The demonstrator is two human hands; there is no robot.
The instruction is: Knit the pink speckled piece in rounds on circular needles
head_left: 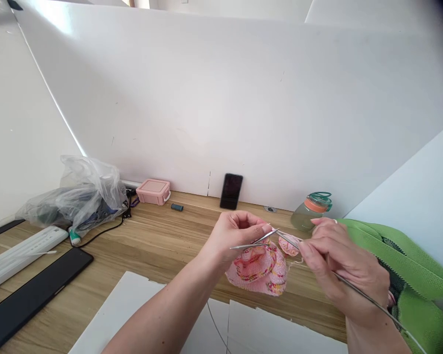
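My left hand point(236, 230) is closed on a piece of pink knitting point(260, 273) with yellow and dark red flecks, pinching it near the top edge. Thin metal needles point(239, 246) pass through that edge, and their tips cross just past my left thumb. In my right hand point(349, 268), fingers closed, is a long grey knitting needle point(369, 297) whose tip meets the work at the left fingers. A strand of pink yarn runs from the work to my right fingers. Behind, between the hands, lies a ball of pink yarn point(288, 246), partly hidden.
A phone point(231, 191) leans on the white partition, with a pink box point(153, 191) leftward. At right stand a greenish bottle point(310, 211) and a green mesh bag point(421, 275). Left are a plastic bag point(92, 191), a power strip point(25, 255) and a black slab point(40, 300). White boards point(280, 329) lie in front.
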